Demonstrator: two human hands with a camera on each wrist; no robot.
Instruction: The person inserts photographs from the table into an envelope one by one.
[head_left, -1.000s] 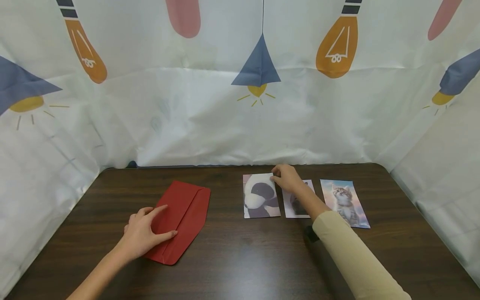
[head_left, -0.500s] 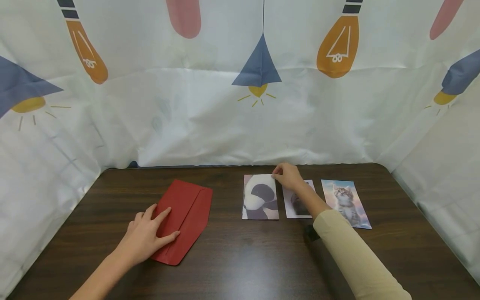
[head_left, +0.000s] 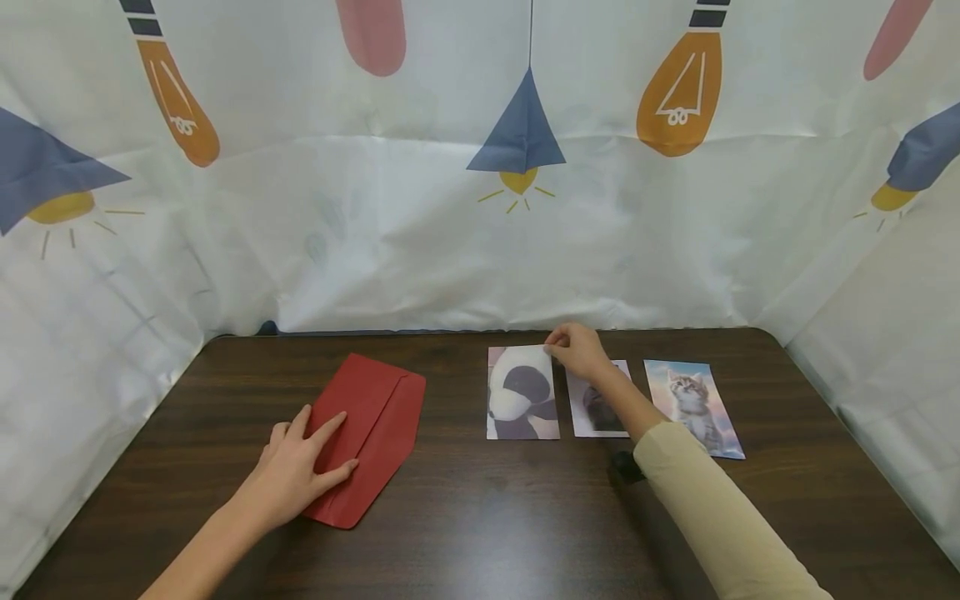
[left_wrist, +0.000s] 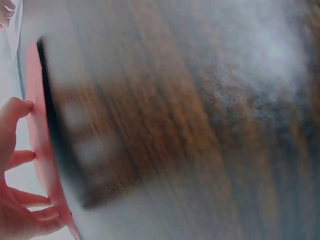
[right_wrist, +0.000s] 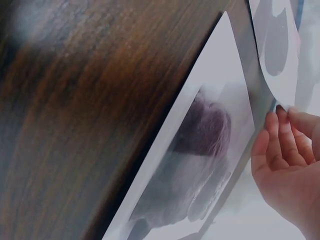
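A red envelope [head_left: 375,408] lies tilted on the left of the dark table in the head view. My left hand [head_left: 281,475] rests on it with fingers and thumb spread; in the left wrist view their tips touch the envelope's face. Right of the middle is a photo of a panda-like, black-and-white animal [head_left: 521,396]. Its upper right corner is pinched between the thumb and fingers of my right hand [head_left: 581,352]. In the right wrist view that corner curls up off the table. Beneath my right forearm lies a photo of a dark animal [head_left: 588,408], partly covered.
A kitten photo [head_left: 690,404] lies at the far right, partly behind my sleeve [head_left: 712,508]. White cloth [head_left: 420,250] printed with lamps and bulbs hangs behind the brown wooden table [head_left: 480,517] and along its sides. Beside my right wrist is a small black object [head_left: 626,467].
My left hand has shifted slightly right and further onto the envelope. The right hand stays at the panda-like photo's corner, and that photo has moved only a little.
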